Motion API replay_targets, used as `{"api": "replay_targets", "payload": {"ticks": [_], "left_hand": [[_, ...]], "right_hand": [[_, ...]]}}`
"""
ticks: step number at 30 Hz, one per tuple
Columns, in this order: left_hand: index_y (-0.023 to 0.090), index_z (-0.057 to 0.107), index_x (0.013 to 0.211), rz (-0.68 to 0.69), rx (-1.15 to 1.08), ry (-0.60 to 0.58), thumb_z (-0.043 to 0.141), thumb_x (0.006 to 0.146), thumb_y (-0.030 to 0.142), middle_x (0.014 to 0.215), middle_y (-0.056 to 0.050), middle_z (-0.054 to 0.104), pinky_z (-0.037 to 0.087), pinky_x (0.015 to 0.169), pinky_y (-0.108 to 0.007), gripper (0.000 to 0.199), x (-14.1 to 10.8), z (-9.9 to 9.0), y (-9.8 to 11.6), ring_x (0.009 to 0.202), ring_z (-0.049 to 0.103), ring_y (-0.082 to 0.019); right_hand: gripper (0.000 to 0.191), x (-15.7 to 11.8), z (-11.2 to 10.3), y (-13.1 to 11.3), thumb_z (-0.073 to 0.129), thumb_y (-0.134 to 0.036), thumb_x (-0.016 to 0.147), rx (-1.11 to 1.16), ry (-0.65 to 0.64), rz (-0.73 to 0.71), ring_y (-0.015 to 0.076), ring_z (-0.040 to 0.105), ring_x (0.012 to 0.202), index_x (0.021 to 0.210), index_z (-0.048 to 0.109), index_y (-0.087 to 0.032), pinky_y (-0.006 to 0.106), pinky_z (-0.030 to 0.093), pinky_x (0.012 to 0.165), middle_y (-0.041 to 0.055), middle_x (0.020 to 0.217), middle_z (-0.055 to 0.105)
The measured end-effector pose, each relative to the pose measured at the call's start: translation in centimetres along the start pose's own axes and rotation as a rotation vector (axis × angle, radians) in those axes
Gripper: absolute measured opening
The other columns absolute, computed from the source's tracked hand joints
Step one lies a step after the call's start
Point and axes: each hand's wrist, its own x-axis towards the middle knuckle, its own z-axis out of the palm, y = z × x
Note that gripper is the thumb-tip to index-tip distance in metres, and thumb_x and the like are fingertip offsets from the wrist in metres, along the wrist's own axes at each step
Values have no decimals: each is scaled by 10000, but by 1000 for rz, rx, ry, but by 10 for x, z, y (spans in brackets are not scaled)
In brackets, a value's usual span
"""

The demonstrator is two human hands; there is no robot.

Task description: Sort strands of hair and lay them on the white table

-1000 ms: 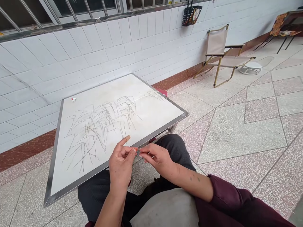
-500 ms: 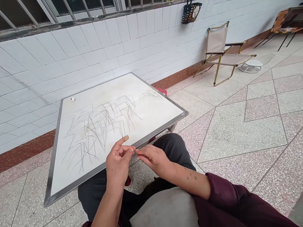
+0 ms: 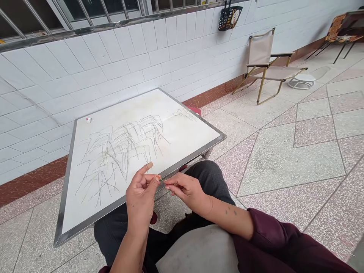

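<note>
Just over the near edge of the white table (image 3: 193,140), my two hands meet at the fingertips. My left hand (image 3: 140,199) is closed in a pinch, with one finger, tan tape around its tip, stuck out. Opposite it, my right hand (image 3: 190,191) pinches too. A short stretch of thin wire (image 3: 162,180) shows between the fingertips; its ends are hidden in the fingers. Many thin, dark, bent wires (image 3: 148,148) lie spread in loose rows across the table. A smaller bunch of looped wires (image 3: 184,112) lies by the right edge.
A small white-and-red object (image 3: 89,120) sits at the table's far left corner. The tiled wall (image 3: 119,77) runs behind the table. A folding chair (image 3: 261,53) and a low white round stool (image 3: 302,80) stand to the right. A black basket (image 3: 229,18) hangs on the wall.
My fingertips have drawn slightly apart, the left hand shifting a little left and the right a little right. The wire between them now shows more clearly.
</note>
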Motion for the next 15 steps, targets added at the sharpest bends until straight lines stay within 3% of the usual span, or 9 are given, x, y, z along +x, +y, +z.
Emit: {"api": "replay_targets", "payload": {"ticks": [6, 10, 13, 15], "left_hand": [[223, 648, 1212, 7, 12, 34, 737, 771, 325, 800, 5, 719, 495, 862, -299, 461, -1, 3, -4, 809, 650, -148], [248, 593, 1289, 10, 2, -29, 747, 780, 359, 850, -16, 741, 496, 860, -336, 544, -1, -2, 3, 845, 663, -176], [258, 526, 1371, 55, -104, -68, 678, 835, 443, 999, -66, 753, 492, 886, -381, 588, 3, -14, 6, 964, 674, -224], [234, 554, 1345, 54, -239, -25, 635, 857, 474, 1040, -90, 748, 498, 864, -377, 550, 7, -22, 0, 984, 672, -234]], "right_hand": [[164, -3, 5, 1, 592, -291, 948, 65, -22, 60, 135, 644, 619, 939, 730, -202, 255, 567, 626, 16, 675, 675], [148, -6, 8, 4, 651, -311, 895, 346, 8, 305, 97, 631, 547, 951, 729, -198, 208, 556, 492, 32, 820, 685], [144, -4, 6, 6, 701, -327, 855, 574, 62, 477, 98, 642, 561, 934, 723, -208, 203, 563, 497, 7, 776, 680], [145, -2, 4, 7, 726, -328, 837, 662, 92, 538, 86, 626, 534, 919, 720, -209, 192, 550, 489, -8, 738, 680]]}}
